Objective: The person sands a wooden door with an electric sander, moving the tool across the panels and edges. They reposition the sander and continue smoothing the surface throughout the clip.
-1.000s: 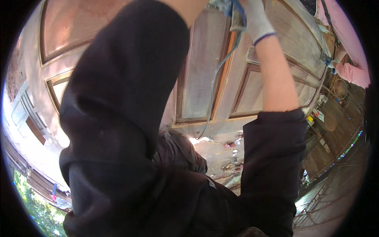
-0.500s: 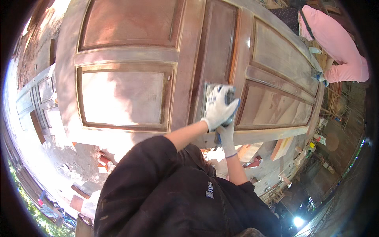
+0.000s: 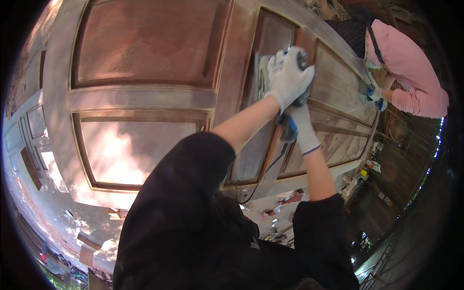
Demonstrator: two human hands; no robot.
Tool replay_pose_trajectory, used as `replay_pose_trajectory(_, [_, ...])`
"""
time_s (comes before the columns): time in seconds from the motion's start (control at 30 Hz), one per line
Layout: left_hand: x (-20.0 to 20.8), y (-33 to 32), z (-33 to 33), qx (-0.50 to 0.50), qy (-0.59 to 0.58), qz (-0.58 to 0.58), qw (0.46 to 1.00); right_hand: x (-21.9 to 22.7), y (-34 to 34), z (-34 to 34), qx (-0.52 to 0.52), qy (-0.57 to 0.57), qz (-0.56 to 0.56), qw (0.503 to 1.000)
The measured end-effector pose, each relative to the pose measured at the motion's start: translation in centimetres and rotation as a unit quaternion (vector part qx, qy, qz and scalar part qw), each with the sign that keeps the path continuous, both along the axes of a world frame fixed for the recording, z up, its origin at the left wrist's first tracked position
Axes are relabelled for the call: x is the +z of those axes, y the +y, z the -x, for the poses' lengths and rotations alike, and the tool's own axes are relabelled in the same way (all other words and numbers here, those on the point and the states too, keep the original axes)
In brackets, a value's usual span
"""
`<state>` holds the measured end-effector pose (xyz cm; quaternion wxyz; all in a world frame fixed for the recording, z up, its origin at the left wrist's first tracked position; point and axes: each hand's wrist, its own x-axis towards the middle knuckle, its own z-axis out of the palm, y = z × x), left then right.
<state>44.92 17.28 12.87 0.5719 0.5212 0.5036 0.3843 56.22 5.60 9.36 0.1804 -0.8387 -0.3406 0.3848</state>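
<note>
A brown panelled wooden door (image 3: 142, 100) lies flat before me. On its narrow middle panel (image 3: 251, 159), toward the far side, rests a power sander (image 3: 288, 129) with a dark and blue body. My left hand (image 3: 291, 77), in a white knitted glove, is closed over the sander's front top. Behind it, my right hand (image 3: 302, 126), gloved the same way, grips the sander's rear end; its fingers are partly hidden. The pale sanding pad (image 3: 262, 75) looks blurred. A black cord (image 3: 264, 173) runs from the sander's rear back toward my body.
Across the door at the far right, a person in a pink top (image 3: 408, 67) leans over it, gloved hands (image 3: 374, 94) at its edge. Another panelled door (image 3: 34, 125) stands at the left. Wood pieces (image 3: 92, 239) and scraps lie on the ground.
Both my hands have pushed the sander forward along the middle panel, away from me, and slightly right. My arms reach out farther. The person in pink has shifted their arms.
</note>
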Motion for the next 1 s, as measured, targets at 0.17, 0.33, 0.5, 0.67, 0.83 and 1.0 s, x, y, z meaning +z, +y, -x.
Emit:
replay_pose_trajectory(0.17, [-1.9, 10.7, -4.7, 0.080, 0.046, -0.040, 0.995, 3.2, 12.9, 0.5, -0.084, 0.138, -0.018, 0.987])
replay_pose_trajectory(0.33, [-1.5, 14.5, -4.7, 0.027, -0.019, -0.002, 0.999, 3.5, 16.4, -0.7, -0.067, 0.118, -0.026, 0.990])
replay_pose_trajectory(0.5, [-1.6, 4.7, -1.4, 0.039, -0.028, 0.005, 0.999, 0.6, 6.1, -1.0, 0.088, -0.008, -0.023, 0.996])
replay_pose_trajectory(0.67, [-1.2, 5.3, -1.2, 0.022, -0.029, -0.001, 0.999, 2.4, 7.1, 0.7, -0.058, 0.079, 0.043, 0.994])
replay_pose_trajectory(0.83, [-0.7, 13.3, -4.4, 0.034, -0.037, 0.009, 0.999, 3.7, 15.0, -1.4, -0.080, 0.145, -0.017, 0.986])
replay_pose_trajectory(1.0, [-1.6, 9.8, -5.4, -0.005, -0.032, 0.015, 0.999, 2.2, 11.2, -2.2, -0.120, 0.162, -0.016, 0.979])
